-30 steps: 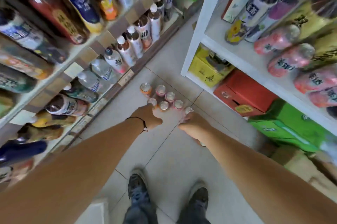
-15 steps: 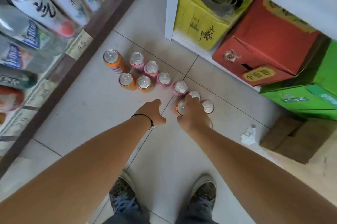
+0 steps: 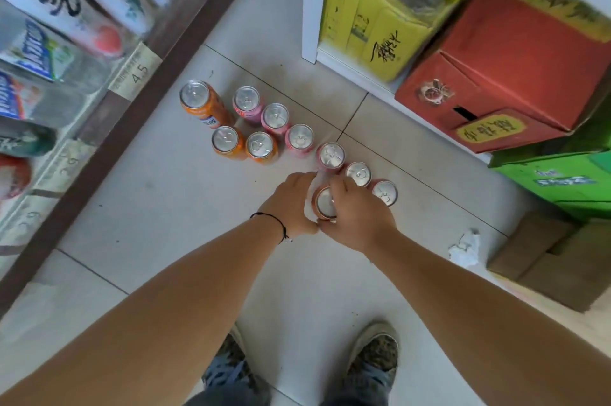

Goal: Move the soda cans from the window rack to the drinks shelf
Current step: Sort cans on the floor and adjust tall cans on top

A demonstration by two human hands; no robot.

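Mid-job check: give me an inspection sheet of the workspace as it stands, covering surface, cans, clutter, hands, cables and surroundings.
Surface: pale tiled floor between the shelves.
Job's things: ten cans stand upright on the floor; three orange cans at the far left, the pink cans run toward the right; one orange-rimmed can sits between the hands.
Clutter: crumpled paper on the floor at right.
Hands: left hand and right hand both grip that can.
Cables: nothing seen.
Surroundings: bottle shelf at left; white rack with yellow box, red box and green box at right.
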